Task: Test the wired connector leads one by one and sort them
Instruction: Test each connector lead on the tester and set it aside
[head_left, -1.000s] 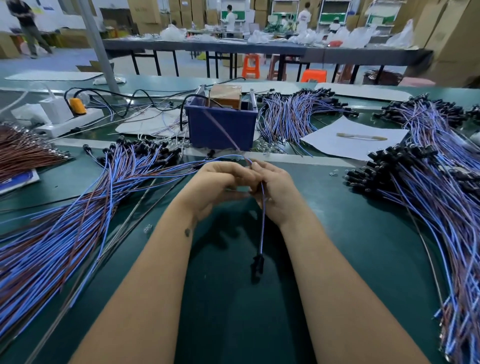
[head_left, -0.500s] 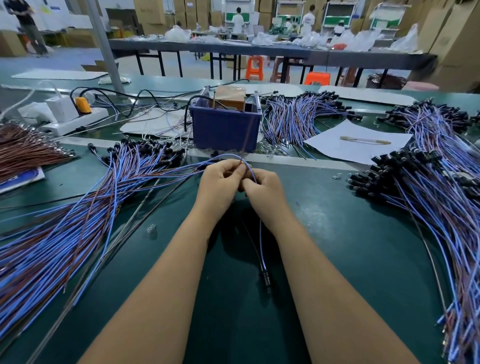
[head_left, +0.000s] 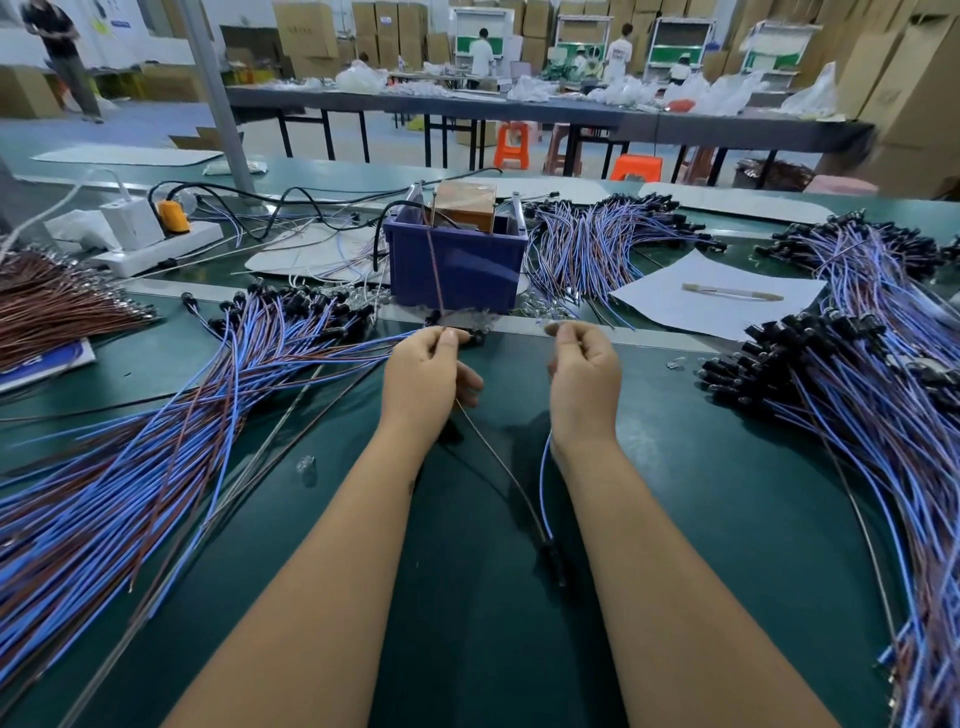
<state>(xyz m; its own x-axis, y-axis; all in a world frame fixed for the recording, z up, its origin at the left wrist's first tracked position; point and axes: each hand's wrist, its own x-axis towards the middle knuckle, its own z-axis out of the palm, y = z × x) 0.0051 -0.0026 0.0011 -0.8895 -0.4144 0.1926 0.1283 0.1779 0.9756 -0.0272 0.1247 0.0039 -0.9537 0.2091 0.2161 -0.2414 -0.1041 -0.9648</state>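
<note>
Head view shows the left hand (head_left: 426, 374) pinching the thin brown wire (head_left: 439, 291) and the right hand (head_left: 584, 369) pinching the thin blue wire (head_left: 543, 483) of one lead; its black plug connector (head_left: 551, 555) hangs below both wrists. Best to keep both bare tips apart and steady while reaching the blue plastic tester bin (head_left: 457, 265) just ahead.

No text can be read anywhere. The white T-shirt (head_left: 619, 52) of a far worker bears dark print. It is too blurred to make out.

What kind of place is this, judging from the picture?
Probably a factory assembly or testing floor: big piles of wired leads cover the green workbench, stacked cardboard cartons line the back, and other workers stand at stations.
</note>
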